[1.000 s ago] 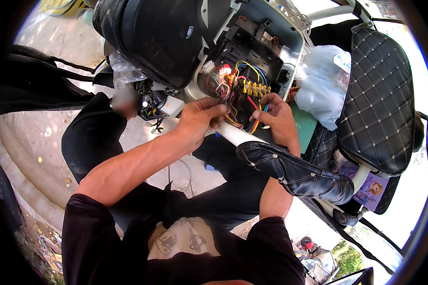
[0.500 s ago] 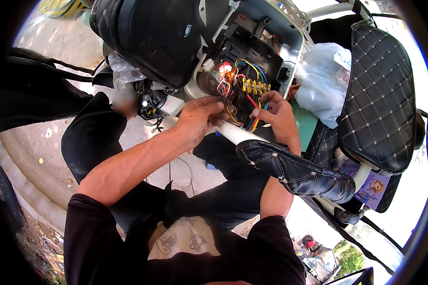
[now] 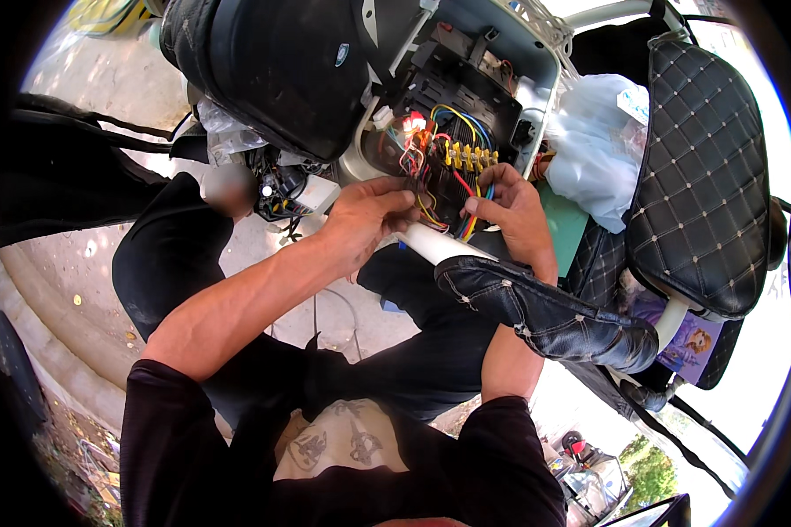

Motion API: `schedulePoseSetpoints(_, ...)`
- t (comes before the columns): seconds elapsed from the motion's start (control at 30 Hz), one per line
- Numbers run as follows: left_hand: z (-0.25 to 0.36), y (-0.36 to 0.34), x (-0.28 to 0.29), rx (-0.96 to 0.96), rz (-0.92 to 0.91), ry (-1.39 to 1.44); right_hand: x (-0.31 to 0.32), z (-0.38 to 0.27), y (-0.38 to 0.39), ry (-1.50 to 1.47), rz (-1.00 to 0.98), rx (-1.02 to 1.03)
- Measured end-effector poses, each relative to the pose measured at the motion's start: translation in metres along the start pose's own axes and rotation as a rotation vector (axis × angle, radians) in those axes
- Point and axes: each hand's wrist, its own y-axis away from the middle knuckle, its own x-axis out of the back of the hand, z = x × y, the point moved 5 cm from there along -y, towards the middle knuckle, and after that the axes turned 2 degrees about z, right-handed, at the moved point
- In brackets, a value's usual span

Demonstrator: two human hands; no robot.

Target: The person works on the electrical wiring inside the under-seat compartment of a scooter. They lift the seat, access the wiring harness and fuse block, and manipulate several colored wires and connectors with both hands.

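Red, yellow and blue wires [image 3: 462, 183] sit at 6 o'clock of the yellow terminal block [image 3: 470, 157]. Left hand [image 3: 376, 212] at 8: fingers pinched, contents hidden. Right hand [image 3: 513, 212] at 5: fingers curled by wires, grip unclear. Avoid tugging terminals.

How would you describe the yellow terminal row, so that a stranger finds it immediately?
Start at the open grey box at the top centre. Inside it, look beside the loose coloured wires, just above the right hand. The terminal row is the short, toothed strip there: some wires are yellow too, but they are thin and bent.
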Motion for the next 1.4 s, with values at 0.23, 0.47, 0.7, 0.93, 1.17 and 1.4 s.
schedulePoseSetpoints(0.23, 0.007, -0.001, -0.005, 0.019, -0.063, -0.015, 0.000, 0.000, 0.001, -0.033, -0.017, -0.005)
schedulePoseSetpoints(0.47, 0.017, 0.003, -0.017, -0.025, -0.086, -0.047, -0.001, -0.003, 0.003, -0.052, -0.004, 0.001)
schedulePoseSetpoints(0.7, 0.018, 0.000, -0.016, -0.042, -0.109, -0.023, -0.003, 0.000, 0.001, -0.107, 0.012, 0.024)
schedulePoseSetpoints(0.93, 0.019, 0.000, -0.018, -0.010, -0.122, 0.032, 0.000, 0.004, -0.001, -0.103, 0.014, 0.017)
schedulePoseSetpoints(1.17, 0.021, 0.003, -0.021, -0.007, -0.128, 0.068, -0.001, 0.002, -0.004, -0.128, 0.009, 0.010)
schedulePoseSetpoints(1.4, 0.020, 0.007, -0.013, 0.036, -0.087, 0.088, 0.001, -0.002, -0.004, -0.108, 0.003, -0.002)
